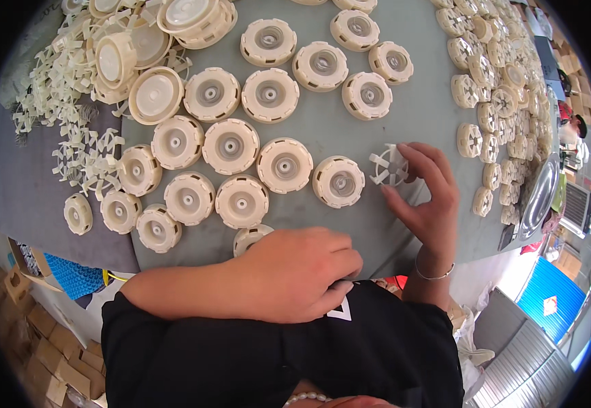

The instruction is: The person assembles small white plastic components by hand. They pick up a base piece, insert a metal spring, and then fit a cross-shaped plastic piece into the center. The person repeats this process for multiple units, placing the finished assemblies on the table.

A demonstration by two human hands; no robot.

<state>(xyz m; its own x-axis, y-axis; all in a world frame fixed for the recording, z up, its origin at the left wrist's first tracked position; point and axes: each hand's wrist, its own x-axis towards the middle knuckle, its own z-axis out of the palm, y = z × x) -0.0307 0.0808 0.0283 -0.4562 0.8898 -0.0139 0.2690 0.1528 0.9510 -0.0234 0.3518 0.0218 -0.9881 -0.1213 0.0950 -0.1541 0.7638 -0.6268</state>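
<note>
My right hand [430, 197] is over the table, thumb and fingers curved around a small white spoked plastic ring [389, 165] at its edge. Just left of that ring lies a round cream plastic housing [338, 182] with a coil spring showing in its open middle. My left hand [309, 272] is closed near the table's front edge, its fingers curled inward; what they hold, if anything, is hidden. Partly behind my left wrist is another cream housing [250, 238]. Several more housings [231, 146] lie face up in loose rows to the left and beyond.
A heap of white spoked pieces [57, 88] covers the far left, with larger cream round parts [154, 95] beside it. Along the right edge stand many cream housings with spoked faces [469, 139]. A shiny metal tray [539, 197] sits by the right corner.
</note>
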